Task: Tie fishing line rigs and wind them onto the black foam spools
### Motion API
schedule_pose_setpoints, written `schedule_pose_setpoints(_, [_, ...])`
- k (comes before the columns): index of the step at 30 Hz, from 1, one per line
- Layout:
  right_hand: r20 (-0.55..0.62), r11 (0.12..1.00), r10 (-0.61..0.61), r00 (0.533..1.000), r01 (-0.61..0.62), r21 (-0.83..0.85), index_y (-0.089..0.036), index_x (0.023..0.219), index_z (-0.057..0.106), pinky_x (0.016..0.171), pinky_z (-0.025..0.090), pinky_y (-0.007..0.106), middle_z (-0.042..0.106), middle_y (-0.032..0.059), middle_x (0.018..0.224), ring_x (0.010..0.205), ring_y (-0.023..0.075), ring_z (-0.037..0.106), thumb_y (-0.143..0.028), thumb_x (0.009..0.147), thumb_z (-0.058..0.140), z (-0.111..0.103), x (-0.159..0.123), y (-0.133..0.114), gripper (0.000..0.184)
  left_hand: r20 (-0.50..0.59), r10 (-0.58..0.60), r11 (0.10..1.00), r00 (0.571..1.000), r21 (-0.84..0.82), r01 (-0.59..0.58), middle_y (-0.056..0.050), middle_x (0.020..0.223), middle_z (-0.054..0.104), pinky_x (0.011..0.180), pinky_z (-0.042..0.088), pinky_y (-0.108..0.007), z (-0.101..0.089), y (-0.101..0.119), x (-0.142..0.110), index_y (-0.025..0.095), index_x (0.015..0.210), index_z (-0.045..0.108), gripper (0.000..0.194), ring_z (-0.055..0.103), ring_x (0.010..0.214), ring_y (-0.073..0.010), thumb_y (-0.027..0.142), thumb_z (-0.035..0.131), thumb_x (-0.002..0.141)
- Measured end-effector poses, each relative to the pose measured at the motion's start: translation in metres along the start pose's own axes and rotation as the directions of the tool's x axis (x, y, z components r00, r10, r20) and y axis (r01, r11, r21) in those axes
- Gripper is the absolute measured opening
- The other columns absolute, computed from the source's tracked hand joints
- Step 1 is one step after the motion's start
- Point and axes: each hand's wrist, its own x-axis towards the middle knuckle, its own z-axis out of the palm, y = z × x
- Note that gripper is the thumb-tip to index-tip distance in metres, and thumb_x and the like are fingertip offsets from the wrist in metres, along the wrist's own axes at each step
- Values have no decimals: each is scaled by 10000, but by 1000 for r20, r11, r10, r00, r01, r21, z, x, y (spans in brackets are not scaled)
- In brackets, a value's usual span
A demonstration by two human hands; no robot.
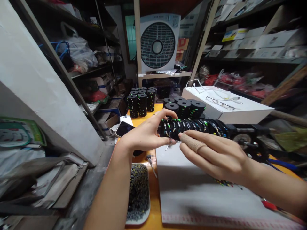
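The wound black roll [192,127] lies crosswise above the white board [189,188], its right end at a geared mechanism [249,140] partly hidden behind it. The left hand [153,131] curls thumb and fingers around the roll's left end, most fingertips out of sight behind it. The right hand [213,153], a tan wrap on one finger, is at the roll's near side, fingers together; whether they pinch anything is unclear. The left forearm partly covers the tray [139,191] of tiny dark pieces, too small to identify.

Fan [157,44] behind spools [142,103], tray [146,220] left of board [182,191].
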Motion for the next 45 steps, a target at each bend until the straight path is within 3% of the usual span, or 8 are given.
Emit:
schedule_pose_setpoints(10, [268, 965, -84, 960, 145, -219, 21, 1268, 564, 950, 564, 342, 565, 194, 1334, 1222, 294, 555, -21, 917, 420, -16, -24, -13, 381, -4, -25, 1000, 1000, 5, 25, -31, 1118, 514, 633, 469, -266, 0, 3, 0, 281, 1173, 416, 505, 541, 795, -147, 245, 715, 768])
schedule_pose_setpoints(18, [384, 992, 109, 917, -77, -98, 7, 1359, 469, 1090, 447, 337, 483, 140, 1430, 1361, 238, 399, 41, 889, 200, -16, -24, -29, 543, 3, -61, 998, 998, -8, 61, -51, 1163, 487, 720, 502, -306, 0, 1, 0, 289, 1191, 399, 534, 577, 880, -174, 269, 724, 768])
schedule_pose_setpoints(23, [280, 973, 216, 935, -231, 21, -111, 1384, 458, 1074, 423, 446, 472, 120, 1441, 1356, 283, 389, 11, 865, 419, -49, -50, -27, 535, -17, -60, 997, 998, -44, 59, -39, 1175, 500, 710, 510, -301, 0, -2, 0, 293, 1143, 439, 507, 575, 917, -184, 294, 751, 743])
schedule_pose_setpoints(25, [236, 892, 409, 881, -441, 100, -120, 1297, 523, 1017, 442, 449, 573, 133, 1306, 1238, 279, 491, -35, 864, 514, -63, -67, -33, 441, -15, -74, 996, 997, -60, 73, -33, 1170, 502, 682, 517, -300, 0, -3, 0, 295, 1125, 457, 501, 583, 838, -161, 305, 764, 728])
schedule_pose_setpoints(28, [362, 703, 615, 701, -695, 153, -151, 1127, 583, 853, 484, 424, 614, 112, 1076, 1022, 244, 550, -130, 900, 544, -70, -97, -47, 231, -13, -112, 992, 994, -62, 111, -12, 1086, 527, 685, 526, -310, 0, -4, 0, 298, 1111, 478, 485, 590, 781, -146, 319, 770, 724])
schedule_pose_setpoints(34, [636, 461, 666, 390, -885, 60, -184, 877, 571, 771, 459, 420, 550, 80, 941, 935, 241, 504, -190, 937, 488, -57, -148, -75, 102, -15, -61, 990, 998, -125, 59, -21, 1210, 524, 810, 523, -312, 0, -5, 0, 297, 1077, 455, 460, 576, 1025, -193, 261, 765, 740])
schedule_pose_setpoints(39, [618, 379, 726, 300, -925, 4, -187, 859, 581, 806, 441, 433, 547, 71, 910, 938, 248, 495, -213, 923, 520, -46, -164, -84, 92, -14, -7, 995, 1000, -104, 6, -25, 1265, 466, 897, 498, -318, -2, -7, 0, 288, 1068, 465, 419, 445, 1231, -238, 240, 747, 762])
schedule_pose_setpoints(45, [598, 309, 764, 241, -951, -13, -199, 875, 623, 798, 443, 428, 553, 73, 902, 911, 250, 506, -279, 915, 551, -32, -169, -85, 114, 14, -26, 990, 1000, -141, 28, -6, 1263, 440, 924, 476, -312, -2, -8, 0, 295, 1068, 461, 389, 455, 1187, -202, 222, 720, 787])
